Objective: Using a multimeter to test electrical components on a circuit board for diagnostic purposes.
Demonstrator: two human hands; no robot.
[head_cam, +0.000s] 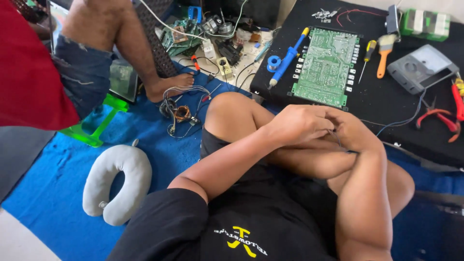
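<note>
Here, head view: my left hand [295, 124] and right hand [355, 133] touch over my crossed knees, both pinching a thin dark wire [338, 141] that runs down-right between them. The green rectangular circuit board [325, 65] lies just ahead on the black mat [386, 106].

Home floor electronics repair spot, green circuit board [326, 66] on black mat [386, 106], soldering iron [288, 57], pliers [442, 119], blue carpet [53, 193]

Your hands meet over your knees, with the work mat beyond them.

Your left hand [295, 123] touches your right hand [355, 133]; the circuit board [326, 65] lies ahead on the mat [372, 101], soldering iron [287, 58] left, pliers [442, 118] right, neck pillow [116, 181] far left.
</note>
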